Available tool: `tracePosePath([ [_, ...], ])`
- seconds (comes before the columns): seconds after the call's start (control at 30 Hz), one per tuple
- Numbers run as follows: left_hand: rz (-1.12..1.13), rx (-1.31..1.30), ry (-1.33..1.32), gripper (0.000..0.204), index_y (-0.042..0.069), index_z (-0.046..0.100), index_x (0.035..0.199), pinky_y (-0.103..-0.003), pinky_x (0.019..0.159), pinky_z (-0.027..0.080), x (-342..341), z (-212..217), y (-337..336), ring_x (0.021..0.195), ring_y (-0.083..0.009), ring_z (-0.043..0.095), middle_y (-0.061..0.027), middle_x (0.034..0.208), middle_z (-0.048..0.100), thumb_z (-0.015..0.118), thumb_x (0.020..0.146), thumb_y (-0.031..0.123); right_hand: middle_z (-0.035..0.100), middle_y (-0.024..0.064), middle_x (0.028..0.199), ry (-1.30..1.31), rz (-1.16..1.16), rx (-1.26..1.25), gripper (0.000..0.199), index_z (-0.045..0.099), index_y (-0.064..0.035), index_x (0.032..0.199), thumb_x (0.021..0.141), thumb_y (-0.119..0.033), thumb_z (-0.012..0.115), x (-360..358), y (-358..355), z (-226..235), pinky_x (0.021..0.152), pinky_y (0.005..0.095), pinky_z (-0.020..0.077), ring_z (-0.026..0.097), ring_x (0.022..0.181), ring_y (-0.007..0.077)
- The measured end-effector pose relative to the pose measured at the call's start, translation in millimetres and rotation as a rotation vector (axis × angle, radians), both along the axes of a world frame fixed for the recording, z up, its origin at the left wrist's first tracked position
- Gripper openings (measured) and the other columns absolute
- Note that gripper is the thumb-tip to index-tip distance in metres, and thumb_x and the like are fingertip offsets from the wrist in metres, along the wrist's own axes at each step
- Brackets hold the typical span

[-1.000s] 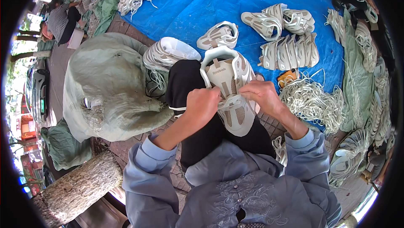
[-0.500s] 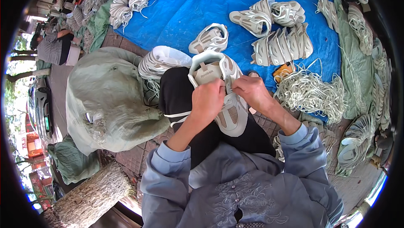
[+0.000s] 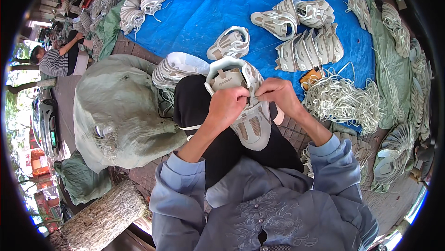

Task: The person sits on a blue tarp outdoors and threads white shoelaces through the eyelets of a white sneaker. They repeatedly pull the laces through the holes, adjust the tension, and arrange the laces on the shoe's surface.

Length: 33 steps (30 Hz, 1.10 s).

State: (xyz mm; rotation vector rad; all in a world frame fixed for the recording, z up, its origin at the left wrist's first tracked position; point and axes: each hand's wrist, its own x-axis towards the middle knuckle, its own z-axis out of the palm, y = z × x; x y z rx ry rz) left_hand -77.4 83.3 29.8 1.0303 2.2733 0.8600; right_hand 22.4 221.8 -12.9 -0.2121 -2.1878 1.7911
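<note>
Shoe upper (image 3: 253, 133), pale with beige panels, rests at the centre of the head view, across the black-trousered knees (image 3: 194, 98) of a seated person. Its long axis runs nearly upright, leaning a little: the open collar points to the upper edge of the frame, the rounded toe to the lower edge and slightly right. Both hands meet at the lacing, midway along it. The left hand (image 3: 228, 105) covers the left side, beside the tongue; the right hand (image 3: 279, 95) comes in from the right. Both touch the upper, so neither is nearer, and only a small gap separates them. On each, thumb and fingers are drawn narrow in a pinch; whether lace or eyelet edge is caught cannot be told. Nested uppers (image 3: 178, 72) stand just left of the knees; a heap of white laces (image 3: 343, 105) lies right of centre.
</note>
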Motion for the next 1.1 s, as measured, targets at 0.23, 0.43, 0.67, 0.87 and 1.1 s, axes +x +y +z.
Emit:
tracePosePath([
  [0.23, -0.190, -0.181, 0.180, 0.011, 0.004, 0.062, 0.071, -0.038, 0.058, 0.045, -7.8, -4.2, 12.6, 0.063, -0.0321, 0.058, -0.0166, 0.066, 0.058, 0.052, 0.069, 0.009, 0.055, 0.0068, 0.067, 0.069, 0.021, 0.331, 0.013, 0.057, -0.0028, 0.069, 0.060, 0.001, 0.065, -3.6, -1.2, -1.3, 0.057, 0.0288, 0.0444, 0.055, 0.063, 0.0204],
  [0.43, -0.366, -0.341, -0.087, 0.011, 0.002, 0.062, 0.069, -0.035, 0.054, 0.045, -24.7, 13.8, 6.7, 0.056, -0.0244, 0.059, -0.0135, 0.060, 0.058, 0.056, 0.066, 0.011, 0.056, 0.0047, 0.070, 0.068, 0.107, 0.244, 0.016, 0.061, -0.0043, 0.072, 0.058, 0.000, 0.067, -1.9, 0.4, -5.3, 0.057, 0.0274, 0.0429, 0.055, 0.065, 0.0185],
  [0.67, 0.060, 0.345, -0.952, 0.008, -0.003, 0.055, 0.083, -0.019, 0.035, 0.023, -22.7, 108.9, -77.5, 0.042, -0.0055, 0.039, -0.0037, 0.056, 0.049, 0.054, 0.078, 0.003, 0.054, 0.0047, 0.070, 0.259, 0.083, 0.390, 0.019, 0.061, -0.0062, 0.076, 0.058, -0.009, 0.068, -7.1, -9.8, 27.1, 0.061, 0.0308, 0.0451, 0.055, 0.068, 0.0213],
  [0.87, 0.124, 0.563, -1.065, 0.012, -0.002, 0.056, 0.089, -0.021, 0.045, 0.034, 6.8, 92.0, -65.1, 0.048, -0.0070, 0.044, -0.0061, 0.069, 0.055, 0.051, 0.082, 0.005, 0.049, 0.0048, 0.056, 0.407, 0.194, 0.475, 0.016, 0.056, -0.0057, 0.067, 0.062, -0.014, 0.069, -16.8, -70.8, 58.9, 0.051, 0.0283, 0.0442, 0.050, 0.049, 0.0198],
  [1.1, 0.585, 1.589, -0.925, 0.009, -0.003, 0.049, 0.091, -0.037, 0.086, 0.043, -110.3, 70.3, -189.4, 0.105, -0.0244, 0.048, -0.0180, 0.114, 0.049, 0.047, 0.084, 0.002, 0.043, -0.0042, 0.052, -0.009, -0.356, -0.082, 0.014, 0.061, -0.0054, 0.071, 0.077, -0.017, 0.056, -46.7, 152.2, 55.8, 0.037, 0.0188, 0.0226, 0.034, 0.042, 0.0028],
])
